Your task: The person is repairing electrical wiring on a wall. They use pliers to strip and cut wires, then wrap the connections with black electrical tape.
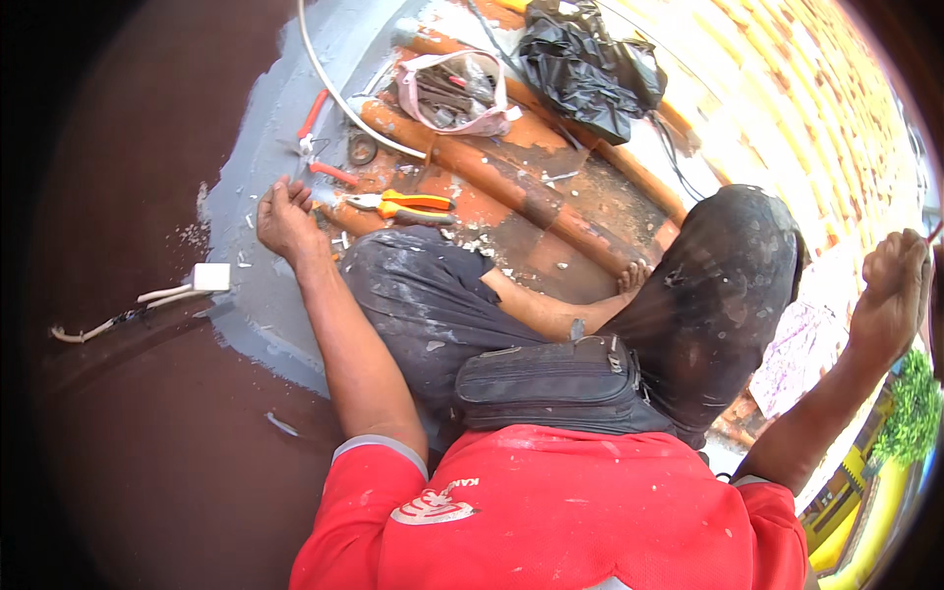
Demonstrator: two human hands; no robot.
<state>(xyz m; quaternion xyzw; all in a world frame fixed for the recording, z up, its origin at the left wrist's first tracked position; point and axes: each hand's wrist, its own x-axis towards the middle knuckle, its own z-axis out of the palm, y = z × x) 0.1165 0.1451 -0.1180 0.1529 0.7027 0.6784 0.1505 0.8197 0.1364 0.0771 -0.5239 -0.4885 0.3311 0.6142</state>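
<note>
My left hand (289, 222) is raised beside the grey wall edge, fingers bunched together; whatever they pinch, if anything, is too small to make out. Just beyond its fingertips lies a pair of red-handled pliers (309, 147) with the handles spread. Closer to my knee, orange-and-black pliers (408, 205) rest on the roof tiles. My right hand (891, 285) is held up at the far right, closed, with a thin red thing (935, 232) showing at its fingertips; the picture's rim cuts it off.
A pink bag (413, 98) of tools and a black plastic bag (580, 69) sit on the tiles (492, 177). A dark ring-shaped roll (362, 149) lies near a curved white cable (339, 96). On the brown wall is a white box (211, 277) with cable ends. My legs are folded ahead.
</note>
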